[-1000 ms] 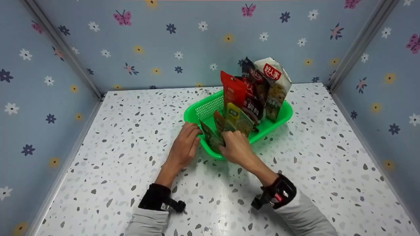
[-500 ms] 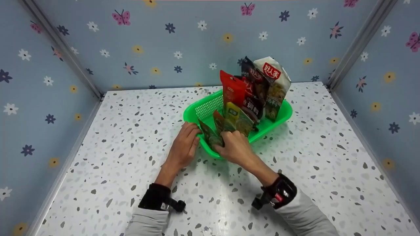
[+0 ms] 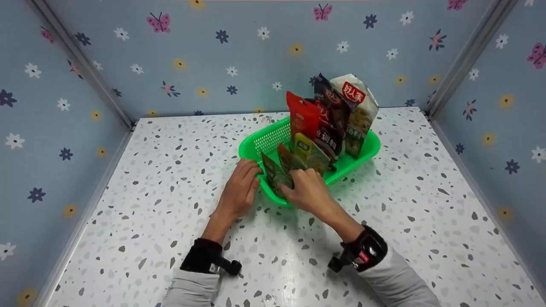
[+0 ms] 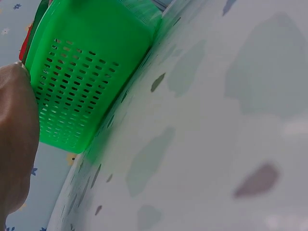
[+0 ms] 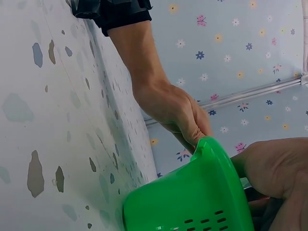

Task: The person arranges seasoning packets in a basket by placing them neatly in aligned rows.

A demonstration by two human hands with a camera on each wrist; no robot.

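A green plastic basket with perforated sides stands on the speckled table. My left hand grips its left rim, fingers curled over the edge; the left wrist view shows the hand against the basket's wall. My right hand reaches over the near rim and pinches a small dark green packet, thumb on its near face and the other fingers partly hidden behind it. Beside that hand stand an orange-brown packet and a yellow-green packet.
Taller pouches stand upright toward the basket's right: a red one, dark ones including a black pouch, and a white-topped pouch. Blue flowered walls enclose the table at the back and both sides.
My right thumb and the dark green packet have shifted slightly, the packet's top now a little higher and farther right. My left hand stays on the rim and the basket keeps its place.
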